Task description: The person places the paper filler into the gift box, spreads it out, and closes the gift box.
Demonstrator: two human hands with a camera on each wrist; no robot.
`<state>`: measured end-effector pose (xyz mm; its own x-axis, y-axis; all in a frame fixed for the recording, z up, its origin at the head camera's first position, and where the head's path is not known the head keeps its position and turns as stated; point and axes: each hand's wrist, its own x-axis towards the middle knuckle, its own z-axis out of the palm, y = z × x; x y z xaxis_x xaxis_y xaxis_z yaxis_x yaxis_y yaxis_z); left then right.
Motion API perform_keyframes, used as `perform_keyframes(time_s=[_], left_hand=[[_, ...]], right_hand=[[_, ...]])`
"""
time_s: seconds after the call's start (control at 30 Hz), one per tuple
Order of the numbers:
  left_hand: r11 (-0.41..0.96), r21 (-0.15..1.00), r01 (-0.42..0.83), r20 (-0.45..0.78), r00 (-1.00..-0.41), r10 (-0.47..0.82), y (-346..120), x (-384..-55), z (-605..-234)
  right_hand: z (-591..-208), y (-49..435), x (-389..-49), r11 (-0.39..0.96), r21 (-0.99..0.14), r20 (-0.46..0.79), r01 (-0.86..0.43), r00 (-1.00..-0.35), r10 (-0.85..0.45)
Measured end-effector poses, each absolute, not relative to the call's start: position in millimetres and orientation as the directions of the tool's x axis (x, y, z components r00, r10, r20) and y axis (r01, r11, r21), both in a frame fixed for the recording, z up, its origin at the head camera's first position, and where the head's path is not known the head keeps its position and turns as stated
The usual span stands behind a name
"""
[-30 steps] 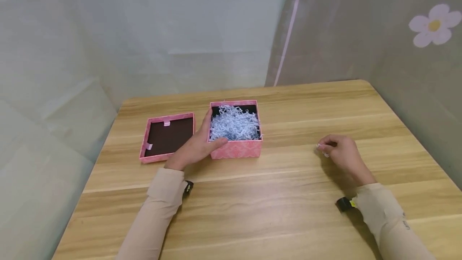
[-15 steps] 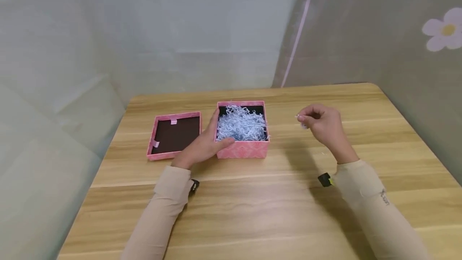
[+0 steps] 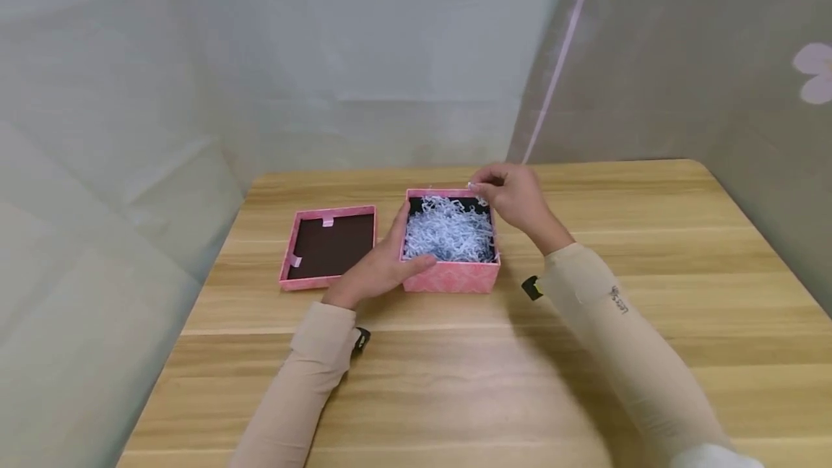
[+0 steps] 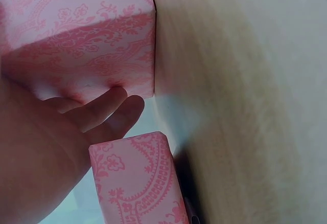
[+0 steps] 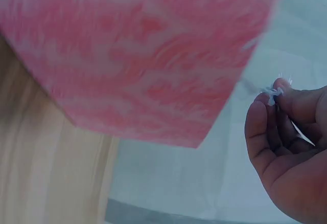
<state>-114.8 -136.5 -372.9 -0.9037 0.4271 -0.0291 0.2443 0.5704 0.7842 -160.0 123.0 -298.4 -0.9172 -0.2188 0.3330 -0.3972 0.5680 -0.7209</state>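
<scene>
A pink patterned gift box [image 3: 451,278] stands uncovered on the table, filled with pale shredded paper [image 3: 448,230]. My left hand [image 3: 380,269] rests against it, fingers laid along its left side and thumb across the front left corner. In the left wrist view those fingers [image 4: 102,109] press on the patterned wall. Over the back right corner of the box, my right hand [image 3: 516,197] pinches a small wisp of shredded paper [image 5: 272,92] between thumb and fingertips. The box lid [image 3: 333,244] lies inside up to the left, its lower right corner hidden behind my left hand.
Wooden table [image 3: 416,396] under everything, its far edge just behind the box. A pale curtain [image 3: 390,56] hangs beyond it. Each wrist carries a small black camera, such as the right one [image 3: 532,287].
My right hand has risen from the table at the right and travelled left to the box, carrying the wisp of shredded paper. My left hand has stayed at the box. The head view has shifted slightly.
</scene>
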Motion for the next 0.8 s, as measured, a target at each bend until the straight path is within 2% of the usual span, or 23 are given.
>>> perform_keyframes(time_s=[0.23, 0.43, 0.6, 0.8], left_hand=[[0.571, 0.778, 0.264, -0.022, -0.896, 0.443, -130.2, -113.0, -370.4], [0.568, 0.78, 0.262, -0.024, -0.895, 0.445, -127.2, -112.8, -368.0], [0.572, 0.781, 0.25, -0.034, -0.898, 0.439, -127.6, -113.3, -367.3], [0.578, 0.775, 0.253, -0.041, -0.894, 0.446, -127.1, -114.7, -367.2]], right_hand=[[-305.3, 125.0, -174.1, 0.646, -0.55, 0.35, -0.53, -0.848, -0.397], [-306.2, 132.9, -172.6, 0.665, -0.529, 0.286, -0.527, -0.848, -0.446], [-306.6, 136.9, -170.5, 0.662, -0.552, 0.29, -0.507, -0.861, -0.418], [-304.4, 152.5, -158.4, 0.653, -0.655, 0.277, -0.381, -0.924, -0.262]])
